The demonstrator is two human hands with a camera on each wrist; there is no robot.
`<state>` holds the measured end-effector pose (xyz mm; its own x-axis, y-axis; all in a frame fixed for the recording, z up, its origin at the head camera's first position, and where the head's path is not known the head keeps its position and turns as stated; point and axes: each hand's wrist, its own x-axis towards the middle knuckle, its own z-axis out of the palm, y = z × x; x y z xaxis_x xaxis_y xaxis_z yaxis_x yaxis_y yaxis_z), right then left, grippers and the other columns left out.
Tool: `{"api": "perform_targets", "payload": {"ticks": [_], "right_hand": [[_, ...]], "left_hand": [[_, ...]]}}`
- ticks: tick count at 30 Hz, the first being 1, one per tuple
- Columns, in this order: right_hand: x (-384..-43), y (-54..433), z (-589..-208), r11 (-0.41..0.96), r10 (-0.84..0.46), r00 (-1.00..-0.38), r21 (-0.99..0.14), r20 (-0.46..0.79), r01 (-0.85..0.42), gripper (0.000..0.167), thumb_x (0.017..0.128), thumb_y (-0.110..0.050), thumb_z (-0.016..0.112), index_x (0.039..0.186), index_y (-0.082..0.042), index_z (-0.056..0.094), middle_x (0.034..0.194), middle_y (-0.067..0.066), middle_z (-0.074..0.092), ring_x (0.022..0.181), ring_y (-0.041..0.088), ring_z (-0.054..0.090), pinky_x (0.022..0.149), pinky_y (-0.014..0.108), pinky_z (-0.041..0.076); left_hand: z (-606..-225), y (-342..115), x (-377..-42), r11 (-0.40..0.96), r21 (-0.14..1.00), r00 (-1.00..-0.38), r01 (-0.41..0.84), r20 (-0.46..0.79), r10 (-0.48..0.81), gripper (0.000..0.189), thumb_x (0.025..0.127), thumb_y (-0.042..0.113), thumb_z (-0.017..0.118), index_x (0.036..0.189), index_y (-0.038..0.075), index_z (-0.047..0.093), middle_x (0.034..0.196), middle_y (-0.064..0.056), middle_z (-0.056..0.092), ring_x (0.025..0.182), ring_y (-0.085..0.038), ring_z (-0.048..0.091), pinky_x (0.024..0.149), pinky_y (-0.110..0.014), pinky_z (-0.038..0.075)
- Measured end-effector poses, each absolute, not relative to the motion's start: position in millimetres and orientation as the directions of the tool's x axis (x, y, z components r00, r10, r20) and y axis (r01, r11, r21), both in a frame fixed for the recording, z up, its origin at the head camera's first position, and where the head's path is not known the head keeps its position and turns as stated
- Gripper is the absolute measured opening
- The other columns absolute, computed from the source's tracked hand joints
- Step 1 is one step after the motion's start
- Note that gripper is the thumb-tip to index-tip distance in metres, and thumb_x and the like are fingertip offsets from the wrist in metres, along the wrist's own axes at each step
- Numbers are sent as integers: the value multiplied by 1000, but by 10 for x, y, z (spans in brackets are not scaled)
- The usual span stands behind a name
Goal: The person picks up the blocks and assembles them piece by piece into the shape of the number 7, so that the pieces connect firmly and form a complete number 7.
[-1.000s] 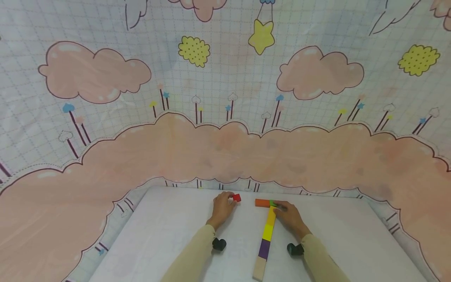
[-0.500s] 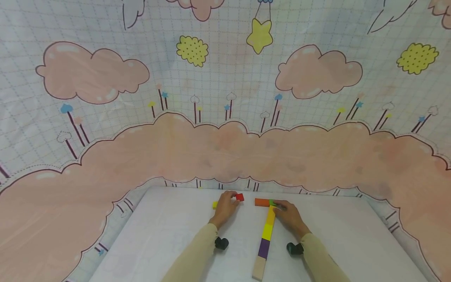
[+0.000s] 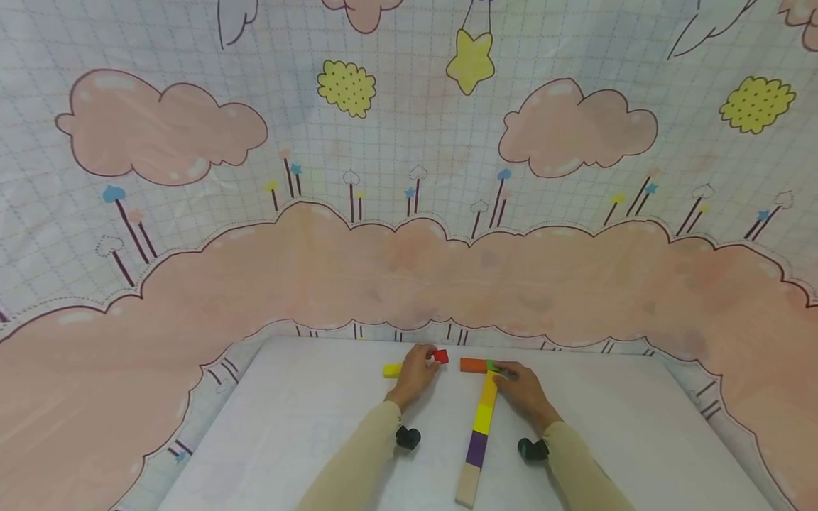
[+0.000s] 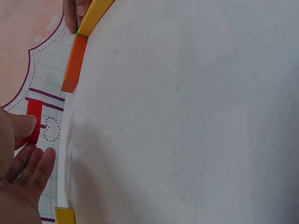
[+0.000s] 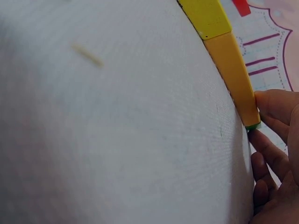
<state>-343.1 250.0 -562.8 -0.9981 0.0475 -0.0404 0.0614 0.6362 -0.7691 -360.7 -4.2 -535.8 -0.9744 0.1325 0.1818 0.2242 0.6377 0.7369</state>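
My left hand (image 3: 414, 372) pinches a small red block (image 3: 441, 357) between thumb and fingers, near the table's far edge. A gap separates the red block from the left end of an orange block (image 3: 473, 365). That orange block meets a green block (image 3: 491, 365), mostly covered by my right hand (image 3: 525, 392). Right thumb and forefinger pinch this corner, the thumb against the amber block (image 5: 231, 77) and the forefinger at the green one (image 5: 252, 127). From the corner a row runs toward me: amber, yellow (image 3: 483, 419), purple (image 3: 476, 449) and beige (image 3: 469, 485) blocks.
Behind the left hand lies another yellow block (image 3: 392, 370), partly hidden. The white tabletop (image 3: 287, 426) ends just beyond the blocks, where a patterned cloth (image 3: 409, 277) hangs. A dark heart-shaped piece sits at each wrist (image 3: 407, 438).
The left hand has moved right with the red block, closer to the orange block, uncovering the yellow block behind it. The right hand stays at the corner.
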Motion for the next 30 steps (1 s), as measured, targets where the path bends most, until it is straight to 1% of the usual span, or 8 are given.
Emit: {"api": "perform_targets", "payload": {"ticks": [8, 12, 19, 23, 30], "right_hand": [[-3429, 2485, -5604, 647, 35, -999, -762, -17, 36, 39, 95, -24, 63, 132, -14, 61, 143, 17, 52, 135, 38, 43, 113, 60, 31], [-3433, 2476, -5599, 640, 42, -999, -767, -25, 46, 39, 95, -24, 63, 132, -14, 61, 143, 17, 52, 135, 38, 43, 113, 59, 31], [-3441, 2477, -5606, 654, 32, -999, -756, 4, 18, 38, 94, -23, 63, 131, -13, 62, 141, 17, 54, 134, 38, 45, 112, 59, 32], [-3454, 2484, -5616, 658, 25, -1000, -753, 18, 3, 38, 94, -22, 63, 131, -14, 63, 141, 17, 55, 134, 38, 45, 112, 59, 32], [-3449, 2492, -5618, 662, 36, -999, -749, 2, 22, 39, 94, -23, 63, 131, -13, 62, 142, 18, 54, 135, 39, 44, 113, 60, 31]], "left_hand": [[-5346, 13, -3603, 629, 750, -979, 204, 144, 146, 31, 94, 13, 65, 124, 7, 60, 116, -9, 60, 106, -21, 56, 100, -39, 50], [-5371, 43, -3613, 640, 745, -982, 185, 118, 147, 31, 94, 14, 66, 124, 8, 60, 116, -8, 60, 105, -20, 55, 101, -37, 50], [-5409, 88, -3621, 656, 728, -980, 197, 119, 162, 30, 93, 12, 66, 122, 5, 61, 112, -9, 59, 101, -20, 55, 99, -39, 50], [-5414, 110, -3620, 659, 729, -982, 185, 109, 156, 30, 93, 12, 66, 122, 5, 61, 113, -9, 59, 101, -20, 55, 101, -39, 49], [-5428, 167, -3647, 665, 727, -984, 172, 94, 151, 30, 94, 11, 64, 123, 5, 61, 112, -8, 60, 101, -20, 54, 100, -39, 49]]}}
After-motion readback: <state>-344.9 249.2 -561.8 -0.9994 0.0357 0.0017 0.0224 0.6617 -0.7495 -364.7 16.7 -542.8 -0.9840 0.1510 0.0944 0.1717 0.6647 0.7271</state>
